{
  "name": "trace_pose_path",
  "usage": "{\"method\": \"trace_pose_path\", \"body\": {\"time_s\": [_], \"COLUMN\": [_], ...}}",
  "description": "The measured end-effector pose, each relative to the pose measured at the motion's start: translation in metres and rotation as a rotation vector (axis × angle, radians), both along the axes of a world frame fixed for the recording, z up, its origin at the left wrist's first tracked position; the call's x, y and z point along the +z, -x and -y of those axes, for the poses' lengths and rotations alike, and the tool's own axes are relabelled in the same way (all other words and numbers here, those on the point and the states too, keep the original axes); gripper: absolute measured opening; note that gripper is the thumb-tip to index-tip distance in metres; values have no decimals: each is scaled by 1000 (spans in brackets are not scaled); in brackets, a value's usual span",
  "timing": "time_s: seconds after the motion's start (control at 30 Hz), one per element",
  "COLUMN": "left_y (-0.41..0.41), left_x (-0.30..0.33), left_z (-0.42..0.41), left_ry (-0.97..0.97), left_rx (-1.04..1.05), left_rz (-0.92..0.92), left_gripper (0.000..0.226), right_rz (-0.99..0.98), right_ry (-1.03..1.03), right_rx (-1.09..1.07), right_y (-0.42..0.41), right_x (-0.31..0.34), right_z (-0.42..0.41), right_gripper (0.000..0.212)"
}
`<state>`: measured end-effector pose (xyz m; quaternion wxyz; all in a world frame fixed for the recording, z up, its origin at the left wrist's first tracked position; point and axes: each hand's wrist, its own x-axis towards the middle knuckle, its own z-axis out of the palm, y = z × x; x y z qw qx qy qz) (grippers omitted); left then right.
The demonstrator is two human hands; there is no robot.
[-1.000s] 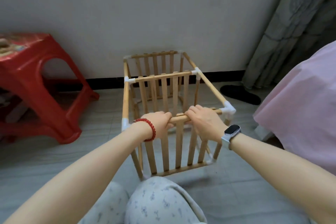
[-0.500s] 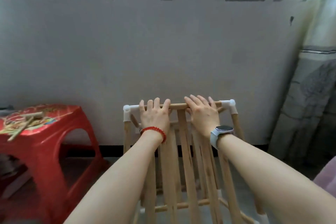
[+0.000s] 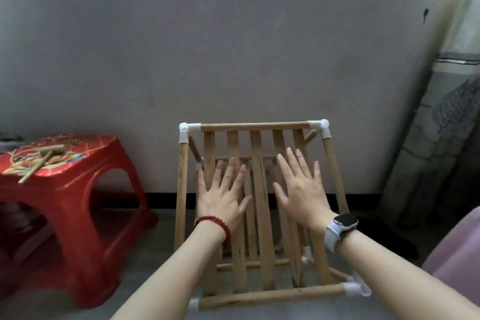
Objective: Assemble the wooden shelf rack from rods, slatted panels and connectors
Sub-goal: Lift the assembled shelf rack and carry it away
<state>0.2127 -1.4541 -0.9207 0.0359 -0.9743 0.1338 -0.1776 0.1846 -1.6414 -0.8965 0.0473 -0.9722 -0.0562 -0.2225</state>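
Observation:
The wooden shelf rack (image 3: 255, 127) stands on the floor in front of me, built of rods, slatted panels and white corner connectors (image 3: 322, 127). Its top slatted panel (image 3: 262, 228) faces me. My left hand (image 3: 223, 195), with a red bead bracelet at the wrist, lies flat with fingers spread over the left slats. My right hand (image 3: 301, 189), with a watch on the wrist, is spread flat over the right slats. Neither hand grips anything.
A red plastic stool (image 3: 65, 202) stands to the left with a wooden mallet (image 3: 42, 160) on its top. A grey wall is close behind the rack. A curtain (image 3: 446, 138) hangs at the right, and pink fabric (image 3: 457, 262) sits at the lower right.
Both hands have let go of the rack's top rod and slid down onto the slats, fingers now spread. The view has also risen since a second ago.

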Motion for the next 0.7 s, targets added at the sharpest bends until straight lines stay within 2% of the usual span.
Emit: {"method": "trace_pose_path", "body": {"time_s": [0.07,0.17,0.27,0.37,0.5,0.57,0.7], "left_y": [-4,-5,0,8,9,-1,-25], "left_x": [9,22,26,18,3,3,12], "left_z": [-1,1,-9,-35,-54,-53,-62], "left_ry": [-2,18,63,167,336,405,382], "left_rx": [53,65,108,278,302,280,277], "left_rz": [-29,-85,-44,47,-14,37,209], "left_gripper": [61,59,61,73,86,87,90], "right_rz": [-18,-191,-246,-228,-144,-33,145], "right_ry": [21,24,-65,-82,-87,-70,-103], "right_rx": [-98,-294,-312,-309,-334,-356,-395], "right_y": [22,29,24,18,12,5,-8], "right_x": [-17,-30,-31,-28,-27,-29,-17], "right_z": [7,25,31,37,42,38,21], "right_gripper": [72,85,94,97,99,101,99]}}
